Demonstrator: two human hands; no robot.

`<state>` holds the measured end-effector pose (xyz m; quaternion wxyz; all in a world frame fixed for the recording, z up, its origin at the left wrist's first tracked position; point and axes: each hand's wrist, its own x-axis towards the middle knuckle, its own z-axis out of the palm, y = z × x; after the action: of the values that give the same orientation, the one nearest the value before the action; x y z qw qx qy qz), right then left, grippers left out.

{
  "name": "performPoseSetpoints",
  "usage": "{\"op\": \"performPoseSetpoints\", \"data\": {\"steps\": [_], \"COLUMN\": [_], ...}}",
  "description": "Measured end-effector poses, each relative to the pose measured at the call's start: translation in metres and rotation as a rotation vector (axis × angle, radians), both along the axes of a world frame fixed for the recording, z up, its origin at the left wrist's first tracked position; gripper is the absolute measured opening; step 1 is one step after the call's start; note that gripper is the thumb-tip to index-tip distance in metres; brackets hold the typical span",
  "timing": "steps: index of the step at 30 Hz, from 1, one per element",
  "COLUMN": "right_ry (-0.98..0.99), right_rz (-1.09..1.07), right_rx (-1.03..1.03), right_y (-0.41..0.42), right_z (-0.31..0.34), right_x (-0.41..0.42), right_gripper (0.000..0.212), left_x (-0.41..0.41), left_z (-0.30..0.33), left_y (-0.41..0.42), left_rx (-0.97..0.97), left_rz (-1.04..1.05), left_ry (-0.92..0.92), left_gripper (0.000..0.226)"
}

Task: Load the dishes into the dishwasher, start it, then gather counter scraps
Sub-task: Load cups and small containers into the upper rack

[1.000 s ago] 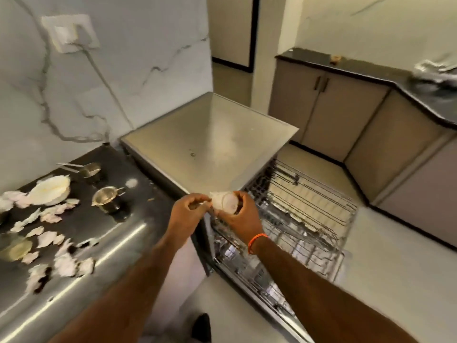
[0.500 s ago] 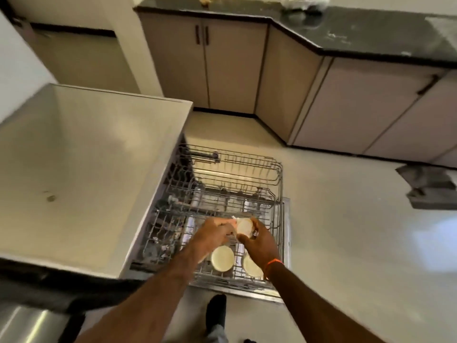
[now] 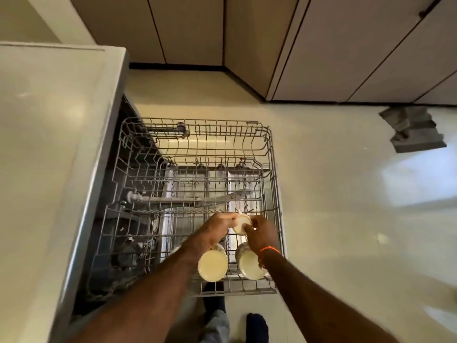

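Note:
Both my hands hold one small cream bowl (image 3: 242,222) over the pulled-out wire rack (image 3: 273,169) of the dishwasher. My left hand (image 3: 217,229) grips its left side and my right hand (image 3: 262,233), with an orange band at the wrist, grips its right side. The bowl is tilted, its rim partly hidden by my fingers. Two more cream bowls stand in the rack's near row: one (image 3: 212,266) under my left forearm, one (image 3: 248,264) under my right wrist. A second rack (image 3: 133,219) shows below and to the left.
The dishwasher's flat steel top (image 3: 49,144) fills the left side. Brown cabinet doors (image 3: 346,50) run along the back. A grey stepped object (image 3: 413,131) lies on the pale floor at right. My feet (image 3: 257,328) stand just before the rack.
My view swung from the counter down to the dishwasher. Both hands carried the small bowl from above the counter edge down to the rack's near right part.

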<state>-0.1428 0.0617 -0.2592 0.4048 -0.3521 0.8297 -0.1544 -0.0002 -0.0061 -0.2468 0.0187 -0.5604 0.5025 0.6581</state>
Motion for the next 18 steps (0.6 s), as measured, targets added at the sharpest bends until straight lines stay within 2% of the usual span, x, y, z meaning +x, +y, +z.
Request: {"op": "performPoseSetpoints", "data": {"steps": [5,8,12,15,18], "right_ry": [0.03,0.068,0.11,0.139,0.181], "right_rz": [0.032,0.049,0.076,0.121,0.297], "right_rx": [0.082,0.098,0.104,0.087,0.064], "right_y": [-0.009,-0.015,-0.017,-0.016,-0.015], "right_z": [-0.011,-0.009,0.0,0.014,0.035], "right_x": [0.001,0.001,-0.004,-0.009,-0.011], "right_gripper": [0.029,0.032,0.041,0.044,0.048], "left_x": [-0.005,-0.004,0.001,0.005,0.012], "left_z": [-0.014,-0.019,-0.008,0.018,0.04], "left_y": [-0.008,-0.009,-0.008,-0.003,0.004], "left_rx": [0.016,0.016,-0.003,-0.084,-0.23], "left_rz": [-0.075,-0.071,-0.055,-0.083,-0.183], "left_ry": [-0.058,-0.076,-0.094,-0.134,-0.199], "left_gripper": [0.065,0.063,0.079,0.075,0.067]}}
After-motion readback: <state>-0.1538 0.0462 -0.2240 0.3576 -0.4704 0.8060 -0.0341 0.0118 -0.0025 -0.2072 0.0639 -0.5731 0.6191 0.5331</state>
